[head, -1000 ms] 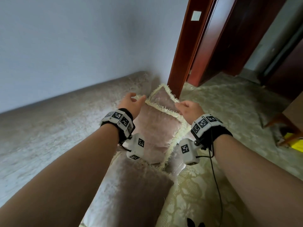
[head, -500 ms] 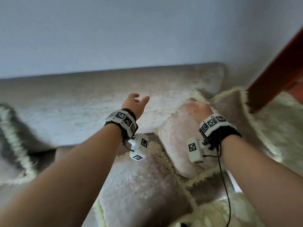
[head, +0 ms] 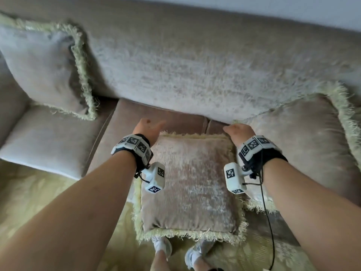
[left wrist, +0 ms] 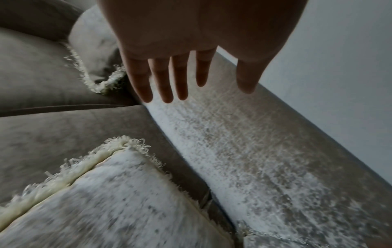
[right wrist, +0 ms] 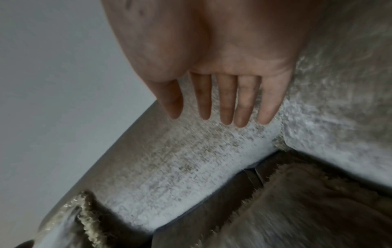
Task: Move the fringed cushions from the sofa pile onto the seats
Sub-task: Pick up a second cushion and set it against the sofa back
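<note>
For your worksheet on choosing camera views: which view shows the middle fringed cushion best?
The head view: the middle cushion shows whole between both hands. The left wrist view shows one fringed corner; the right wrist view a dark, blurred part.

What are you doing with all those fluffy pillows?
A person is putting fringed cushions out along a sofa. The middle cushion lies flat on the seat in front of them. Their left hand and right hand hover at its far corners with fingers straight, holding nothing. The left cushion leans on the backrest, and the right cushion is beside the middle one.
</note>
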